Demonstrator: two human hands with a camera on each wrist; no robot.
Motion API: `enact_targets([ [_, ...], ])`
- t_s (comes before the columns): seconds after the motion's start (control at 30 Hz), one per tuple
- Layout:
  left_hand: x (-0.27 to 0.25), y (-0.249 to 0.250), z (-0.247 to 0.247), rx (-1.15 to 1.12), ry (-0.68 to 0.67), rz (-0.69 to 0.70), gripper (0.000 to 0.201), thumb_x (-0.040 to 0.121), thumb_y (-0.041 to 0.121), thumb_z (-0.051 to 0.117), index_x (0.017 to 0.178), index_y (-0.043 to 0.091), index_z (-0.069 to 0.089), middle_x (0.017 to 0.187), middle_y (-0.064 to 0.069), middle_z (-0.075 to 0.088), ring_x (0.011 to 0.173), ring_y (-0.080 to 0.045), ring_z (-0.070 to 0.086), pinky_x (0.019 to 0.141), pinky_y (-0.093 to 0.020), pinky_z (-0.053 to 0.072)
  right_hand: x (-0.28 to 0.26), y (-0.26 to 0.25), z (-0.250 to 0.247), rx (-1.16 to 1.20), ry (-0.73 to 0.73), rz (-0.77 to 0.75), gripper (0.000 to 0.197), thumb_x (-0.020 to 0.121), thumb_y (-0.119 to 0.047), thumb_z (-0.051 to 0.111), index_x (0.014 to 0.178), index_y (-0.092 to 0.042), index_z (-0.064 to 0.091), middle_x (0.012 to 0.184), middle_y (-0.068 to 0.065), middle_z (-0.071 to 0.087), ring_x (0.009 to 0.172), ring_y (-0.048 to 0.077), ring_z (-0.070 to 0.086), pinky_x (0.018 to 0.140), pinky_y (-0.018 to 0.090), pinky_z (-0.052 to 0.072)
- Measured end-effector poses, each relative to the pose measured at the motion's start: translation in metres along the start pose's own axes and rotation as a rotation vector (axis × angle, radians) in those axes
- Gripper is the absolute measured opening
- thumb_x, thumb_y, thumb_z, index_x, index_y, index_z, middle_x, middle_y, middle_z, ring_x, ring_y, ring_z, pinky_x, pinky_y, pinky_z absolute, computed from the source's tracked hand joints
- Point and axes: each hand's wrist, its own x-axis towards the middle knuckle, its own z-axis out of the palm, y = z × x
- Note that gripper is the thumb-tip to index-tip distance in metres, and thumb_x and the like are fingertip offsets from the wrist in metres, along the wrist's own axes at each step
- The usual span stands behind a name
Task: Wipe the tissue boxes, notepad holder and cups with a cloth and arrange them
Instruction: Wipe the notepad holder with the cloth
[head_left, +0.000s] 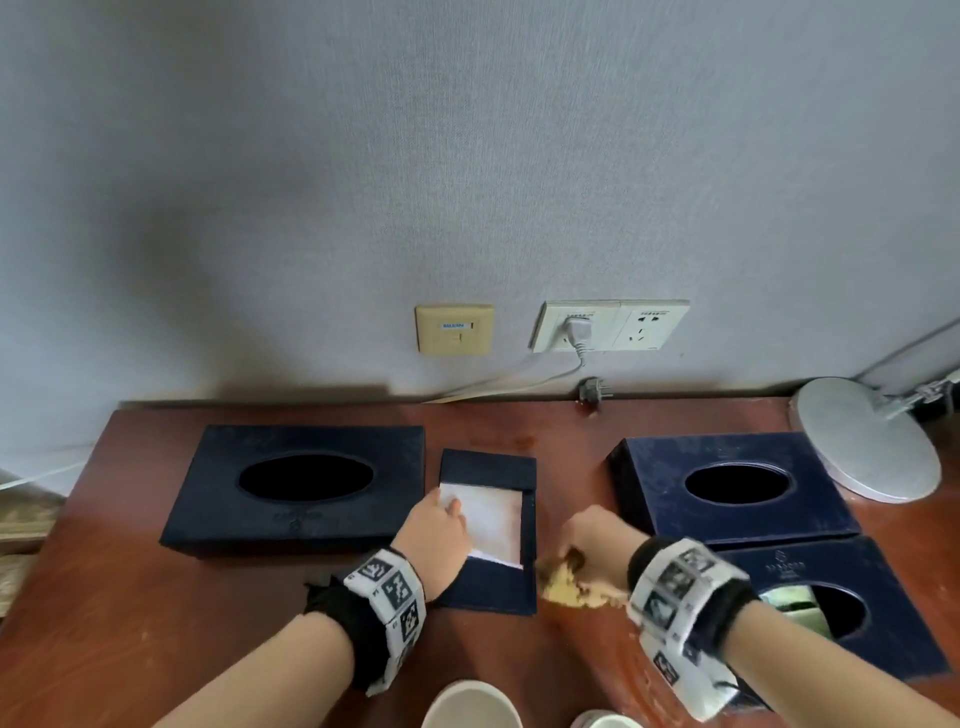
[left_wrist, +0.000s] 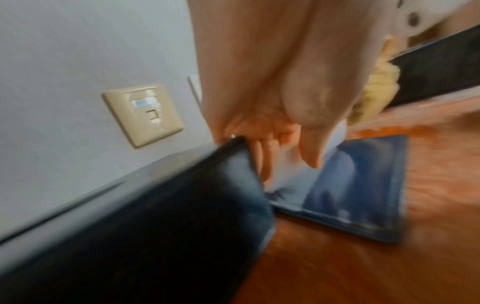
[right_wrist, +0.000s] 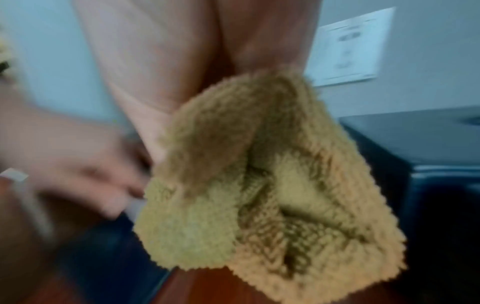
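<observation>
The dark blue notepad holder (head_left: 488, 587) lies flat mid-table with white paper (head_left: 493, 519) in it. My left hand (head_left: 448, 506) rests on the paper's left edge, fingers fairly straight, also in the left wrist view (left_wrist: 283, 152). My right hand (head_left: 587, 545) grips a bunched yellow cloth (head_left: 571, 587) just right of the holder, above the table; the cloth (right_wrist: 272, 185) fills the right wrist view. One navy tissue box (head_left: 301, 519) sits left of the holder. Two more tissue boxes (head_left: 737, 519) (head_left: 883, 582) lie on the right. Two white cups (head_left: 470, 706) (head_left: 608, 721) peek in at the bottom edge.
The red-brown table (head_left: 156, 597) backs onto a grey wall with a socket plate (head_left: 608, 325) and a plugged-in cable (head_left: 519, 384). A round silver lamp base (head_left: 867, 441) stands at the back right. The table's left edge drops off beside the left box.
</observation>
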Motion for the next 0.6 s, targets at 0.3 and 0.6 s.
enact_targets([
  [0.3,-0.026,0.036,0.026,0.017,0.006,-0.019,0.08,0.099,0.052,0.023,0.145,0.004,-0.021,0.151,-0.031,-0.014,0.141,-0.041,-0.02,0.114,-0.045,-0.014,0.014,0.01,0.005,0.276,0.145,0.19,0.033,0.08,0.002,0.05,0.102,-0.013,0.07,0.104,0.008,0.069,0.095,0.024,0.066,0.078,0.026,0.055],
  [0.6,-0.004,0.035,0.02,-0.096,0.016,-0.097,0.077,0.1,0.048,0.026,0.147,0.004,-0.014,0.149,-0.039,-0.004,0.141,-0.043,-0.014,0.116,-0.046,-0.01,0.034,0.004,-0.014,0.395,0.36,0.228,0.036,0.083,-0.005,0.051,0.116,-0.011,0.063,0.116,0.009,0.062,0.108,0.025,0.059,0.092,0.028,0.048],
])
